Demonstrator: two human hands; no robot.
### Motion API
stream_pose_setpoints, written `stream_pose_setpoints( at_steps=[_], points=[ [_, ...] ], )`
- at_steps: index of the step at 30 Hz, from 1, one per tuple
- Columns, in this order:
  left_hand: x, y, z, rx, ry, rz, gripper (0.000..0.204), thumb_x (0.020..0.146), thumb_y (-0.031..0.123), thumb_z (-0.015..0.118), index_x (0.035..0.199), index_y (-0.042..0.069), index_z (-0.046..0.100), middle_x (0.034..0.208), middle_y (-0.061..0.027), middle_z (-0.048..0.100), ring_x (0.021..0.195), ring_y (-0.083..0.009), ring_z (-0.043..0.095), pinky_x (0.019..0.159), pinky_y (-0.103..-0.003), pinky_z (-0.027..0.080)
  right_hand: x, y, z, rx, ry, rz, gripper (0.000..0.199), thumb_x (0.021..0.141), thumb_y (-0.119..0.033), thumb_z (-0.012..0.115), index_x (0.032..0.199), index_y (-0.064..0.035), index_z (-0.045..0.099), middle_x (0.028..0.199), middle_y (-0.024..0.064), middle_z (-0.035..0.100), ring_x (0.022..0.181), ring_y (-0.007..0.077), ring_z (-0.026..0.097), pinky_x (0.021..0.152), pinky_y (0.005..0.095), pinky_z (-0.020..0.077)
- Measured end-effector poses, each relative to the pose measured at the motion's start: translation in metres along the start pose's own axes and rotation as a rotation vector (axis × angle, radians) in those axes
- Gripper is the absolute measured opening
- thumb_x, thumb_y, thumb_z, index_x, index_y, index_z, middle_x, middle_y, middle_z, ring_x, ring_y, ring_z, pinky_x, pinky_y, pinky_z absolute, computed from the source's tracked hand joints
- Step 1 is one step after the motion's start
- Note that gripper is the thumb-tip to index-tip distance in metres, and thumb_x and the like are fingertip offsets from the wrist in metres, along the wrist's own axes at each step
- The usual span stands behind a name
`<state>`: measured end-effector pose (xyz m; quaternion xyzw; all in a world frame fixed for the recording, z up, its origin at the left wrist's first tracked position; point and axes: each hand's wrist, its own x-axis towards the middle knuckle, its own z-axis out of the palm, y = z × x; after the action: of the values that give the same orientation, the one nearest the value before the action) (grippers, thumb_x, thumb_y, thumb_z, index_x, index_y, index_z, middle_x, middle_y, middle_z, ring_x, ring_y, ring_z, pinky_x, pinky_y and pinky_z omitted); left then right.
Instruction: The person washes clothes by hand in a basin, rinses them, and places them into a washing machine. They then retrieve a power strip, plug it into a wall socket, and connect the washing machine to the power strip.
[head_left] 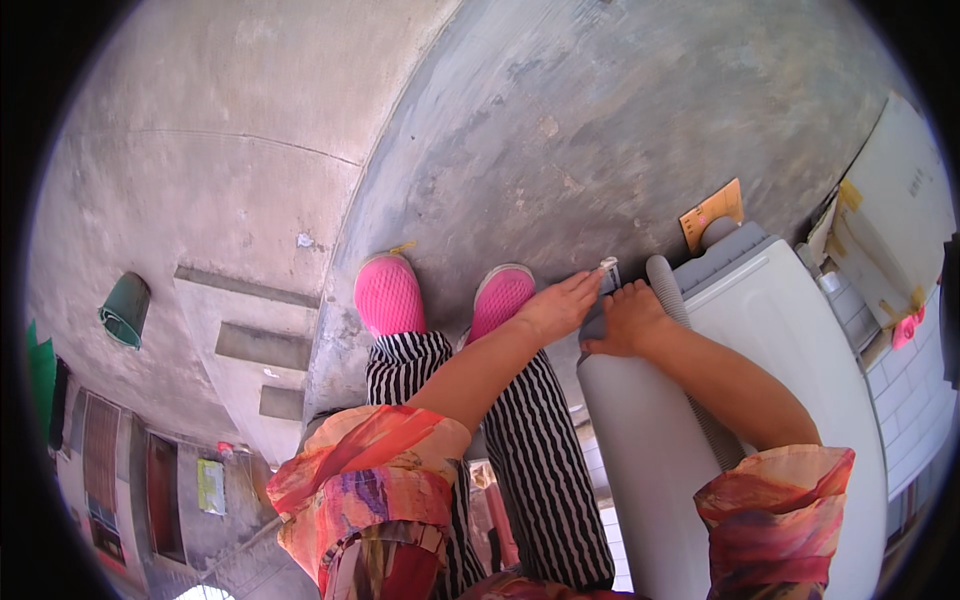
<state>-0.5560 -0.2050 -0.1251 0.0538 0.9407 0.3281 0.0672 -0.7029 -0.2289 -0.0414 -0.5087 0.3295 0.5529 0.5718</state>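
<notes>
Head view: two hands, left hand (558, 305) pinching one small clear piece (609, 270), right hand (627, 320) gripping one grey hose (668, 290).

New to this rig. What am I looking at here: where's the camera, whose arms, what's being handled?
There is one picture, from a wide fisheye camera worn on a person's head and looking down, so straight edges curve near the rim. No robot: the two bare forearms coming up from the lower edge are the wearer's own, in bright patterned sleeves.

Below you see striped trousers and pink shoes on a concrete floor.

On the right stands a white washing machine with a grey ribbed hose along its near side. The left hand reaches to the machine's corner, fingertips at a small pale clip-like part; what it is, I cannot tell. The right hand rests on the machine's edge by the hose. Whether either hand truly grips anything is unclear.

A green bucket lies far left.
</notes>
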Motion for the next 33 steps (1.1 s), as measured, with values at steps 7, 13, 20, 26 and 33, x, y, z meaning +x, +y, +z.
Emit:
stream_pose_setpoints(
  at_steps=[7, 13, 20, 26, 33],
  points=[
    [0.0, 0.007, -0.012, 0.058, -0.304, 0.025, 0.042, 0.085, 0.022, 0.049, 0.122, 0.005, 0.058, 0.146, -0.0075, 0.032, 0.136, -0.0291, 0.02, 0.111, -0.04, 0.019, -0.002, 0.002, -0.005, 0.017, -0.014, -0.004, 0.088, 0.078, -0.071, 0.041, 0.124, 0.0029, 0.05, 0.122, 0.0182, 0.053, 0.119, 0.0293, 0.046, 0.101, 0.0391, 0.0288],
    [-0.002, 0.024, 0.007, 0.046, -0.211, -0.064, 0.042, 0.085, 0.02, 0.048, 0.123, 0.004, 0.057, 0.149, -0.0073, 0.026, 0.138, -0.0301, 0.016, 0.113, -0.039, 0.017, -0.002, 0.002, -0.004, 0.02, -0.006, 0.002, 0.089, 0.078, -0.072, 0.041, 0.125, 0.003, 0.048, 0.122, 0.0188, 0.052, 0.119, 0.0301, 0.046, 0.104, 0.0397, 0.0268],
    [-0.001, 0.02, -0.002, -0.137, -0.276, -0.037, 0.042, 0.082, 0.016, 0.051, 0.121, 0.002, 0.057, 0.142, -0.0089, 0.034, 0.137, -0.0299, 0.019, 0.112, -0.038, 0.019, -0.001, 0.003, 0.0, 0.004, -0.007, -0.003, 0.088, 0.078, -0.071, 0.04, 0.124, 0.003, 0.048, 0.123, 0.019, 0.052, 0.12, 0.0301, 0.045, 0.103, 0.0393, 0.0269],
    [-0.007, 0.013, 0.016, -0.423, -0.07, -0.073, 0.041, 0.081, 0.012, 0.051, 0.118, -0.004, 0.055, 0.138, -0.0139, 0.037, 0.132, -0.0275, 0.033, 0.107, -0.034, 0.032, -0.004, 0.003, -0.003, -0.016, -0.008, 0.003, 0.086, 0.079, -0.07, 0.041, 0.122, 0.0032, 0.05, 0.119, 0.0184, 0.054, 0.116, 0.0297, 0.047, 0.1, 0.0378, 0.0295],
    [-0.013, 0.024, 0.03, -0.666, -0.042, -0.23, 0.052, 0.083, 0.008, 0.048, 0.131, -0.007, 0.037, 0.141, -0.0166, 0.033, 0.129, -0.0267, 0.038, 0.102, -0.032, 0.039, -0.005, 0.003, 0.008, -0.074, 0.083, -0.003, 0.081, 0.08, -0.07, 0.04, 0.117, 0.0011, 0.054, 0.113, 0.0138, 0.058, 0.109, 0.0243, 0.051, 0.093, 0.0362, 0.0308]
  ],
)
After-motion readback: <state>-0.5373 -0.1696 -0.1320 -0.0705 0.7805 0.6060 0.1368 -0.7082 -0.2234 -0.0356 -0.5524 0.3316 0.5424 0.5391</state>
